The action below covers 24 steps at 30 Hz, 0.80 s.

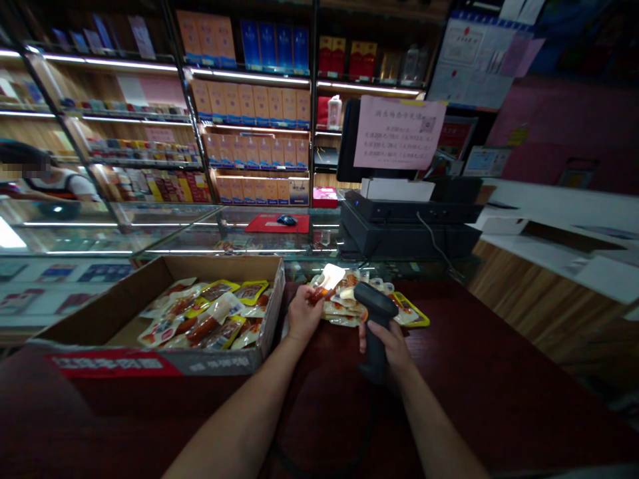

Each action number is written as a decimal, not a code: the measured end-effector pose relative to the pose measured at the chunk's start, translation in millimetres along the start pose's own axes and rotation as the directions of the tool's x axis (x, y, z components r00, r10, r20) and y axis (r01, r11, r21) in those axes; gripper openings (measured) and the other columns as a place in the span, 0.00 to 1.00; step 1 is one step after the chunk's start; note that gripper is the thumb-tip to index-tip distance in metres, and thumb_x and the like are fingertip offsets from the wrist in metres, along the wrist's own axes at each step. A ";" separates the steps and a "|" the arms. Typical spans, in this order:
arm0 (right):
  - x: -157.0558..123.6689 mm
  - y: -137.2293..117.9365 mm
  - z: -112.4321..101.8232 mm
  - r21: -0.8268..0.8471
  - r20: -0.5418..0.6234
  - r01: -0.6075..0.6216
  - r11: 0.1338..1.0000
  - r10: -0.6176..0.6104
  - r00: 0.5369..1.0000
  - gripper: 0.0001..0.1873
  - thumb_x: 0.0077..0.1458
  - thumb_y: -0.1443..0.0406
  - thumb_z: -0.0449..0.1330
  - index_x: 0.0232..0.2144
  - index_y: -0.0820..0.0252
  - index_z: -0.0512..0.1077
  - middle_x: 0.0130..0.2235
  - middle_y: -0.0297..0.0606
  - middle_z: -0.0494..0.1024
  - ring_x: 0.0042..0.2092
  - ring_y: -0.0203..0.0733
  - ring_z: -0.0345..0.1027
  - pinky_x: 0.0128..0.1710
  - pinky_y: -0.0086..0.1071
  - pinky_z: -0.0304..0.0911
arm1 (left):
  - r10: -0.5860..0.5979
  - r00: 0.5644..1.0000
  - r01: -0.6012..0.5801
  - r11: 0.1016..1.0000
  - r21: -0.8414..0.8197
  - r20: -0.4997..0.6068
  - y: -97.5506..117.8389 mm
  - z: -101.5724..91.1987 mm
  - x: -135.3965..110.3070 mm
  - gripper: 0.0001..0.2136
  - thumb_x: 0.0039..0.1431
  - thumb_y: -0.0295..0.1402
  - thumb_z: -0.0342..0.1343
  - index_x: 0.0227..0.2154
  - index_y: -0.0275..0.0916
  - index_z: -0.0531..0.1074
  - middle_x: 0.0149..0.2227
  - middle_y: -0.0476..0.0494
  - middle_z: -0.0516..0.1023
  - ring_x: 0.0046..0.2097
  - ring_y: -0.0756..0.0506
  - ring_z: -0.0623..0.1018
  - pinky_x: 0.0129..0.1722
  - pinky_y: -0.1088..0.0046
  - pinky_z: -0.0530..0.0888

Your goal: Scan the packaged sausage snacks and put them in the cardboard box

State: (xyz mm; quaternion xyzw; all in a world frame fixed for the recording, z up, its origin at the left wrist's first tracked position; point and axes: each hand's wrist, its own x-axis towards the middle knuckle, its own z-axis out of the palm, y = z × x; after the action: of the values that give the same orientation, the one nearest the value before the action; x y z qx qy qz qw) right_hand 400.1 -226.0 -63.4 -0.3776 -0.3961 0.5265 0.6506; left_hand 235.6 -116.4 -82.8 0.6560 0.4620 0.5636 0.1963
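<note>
My left hand (303,311) is closed on a small sausage snack packet (327,281), held up above the dark red counter (474,372). My right hand (387,346) grips the handle of a black barcode scanner (375,313), its head turned toward that packet. Just behind both hands lies a pile of similar snack packets (399,306) on the counter. To the left stands an open cardboard box (150,359) with several more yellow and clear sausage packets (210,313) inside.
A black cash register with monitor (404,219) and a pink paper notice (397,132) stands behind the pile. Glass display cases (150,233) and lit shelves of boxed goods (249,106) fill the back. Another person (44,176) sits far left. A scanner cable (324,459) trails toward me.
</note>
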 end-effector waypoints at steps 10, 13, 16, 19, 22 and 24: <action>-3.1 -2.0 3.3 0.004 -0.004 -0.035 0.999 0.035 0.999 0.15 0.43 0.60 0.64 0.33 0.62 0.71 0.22 0.33 0.73 0.19 0.34 0.65 0.18 0.28 0.64 | -0.077 0.997 0.076 0.986 -0.146 -0.006 8.0 1.7 -2.9 0.10 0.44 0.30 0.58 0.31 0.40 0.63 0.30 0.50 0.72 0.35 0.49 0.75 0.37 0.73 0.70; -6.5 -2.1 8.4 0.017 -0.006 -0.048 0.999 0.048 0.999 0.14 0.42 0.61 0.64 0.33 0.62 0.71 0.22 0.32 0.73 0.19 0.33 0.65 0.18 0.27 0.64 | -0.086 0.996 0.084 0.975 -0.204 -0.003 22.8 -0.6 -0.7 0.11 0.44 0.31 0.58 0.32 0.40 0.64 0.32 0.48 0.74 0.36 0.48 0.75 0.39 0.73 0.70; -9.7 -4.0 17.4 0.008 -0.009 -0.055 0.998 0.055 0.998 0.14 0.42 0.60 0.64 0.32 0.61 0.71 0.22 0.32 0.73 0.18 0.33 0.65 0.18 0.26 0.64 | -0.098 0.995 0.096 0.973 -0.209 -0.002 42.3 -11.5 7.4 0.13 0.45 0.30 0.58 0.35 0.40 0.64 0.34 0.46 0.76 0.36 0.48 0.76 0.38 0.72 0.70; -12.0 -9.7 32.0 -0.034 0.037 -0.090 0.995 0.092 0.995 0.15 0.41 0.59 0.65 0.30 0.62 0.70 0.21 0.32 0.74 0.18 0.34 0.65 0.17 0.27 0.64 | -0.085 0.995 0.077 0.986 -0.149 -0.052 59.1 -35.7 17.6 0.13 0.45 0.29 0.58 0.35 0.40 0.64 0.33 0.46 0.77 0.35 0.47 0.77 0.38 0.71 0.70; -13.8 -16.7 50.6 -0.082 0.126 -0.116 0.990 0.126 0.984 0.14 0.40 0.58 0.65 0.27 0.62 0.70 0.21 0.33 0.73 0.19 0.34 0.66 0.18 0.27 0.64 | -0.078 0.990 0.074 0.997 -0.037 -0.121 64.8 -73.1 25.3 0.13 0.45 0.30 0.58 0.35 0.40 0.65 0.33 0.47 0.77 0.34 0.47 0.77 0.36 0.72 0.70; -14.4 -19.4 63.2 -0.098 0.192 -0.114 0.989 0.132 0.973 0.14 0.41 0.58 0.65 0.28 0.62 0.70 0.21 0.33 0.73 0.19 0.34 0.66 0.18 0.28 0.64 | -0.087 0.981 0.100 0.993 0.064 -0.173 61.2 -102.5 28.6 0.13 0.45 0.31 0.58 0.36 0.40 0.65 0.33 0.47 0.77 0.34 0.47 0.77 0.36 0.72 0.70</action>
State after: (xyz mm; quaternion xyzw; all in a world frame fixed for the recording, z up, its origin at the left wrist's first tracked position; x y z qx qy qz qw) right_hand 348.0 -238.5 -22.1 -0.3751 -0.4570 0.5831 0.5571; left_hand 163.0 -150.1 10.3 0.5899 0.5276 0.5904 0.1587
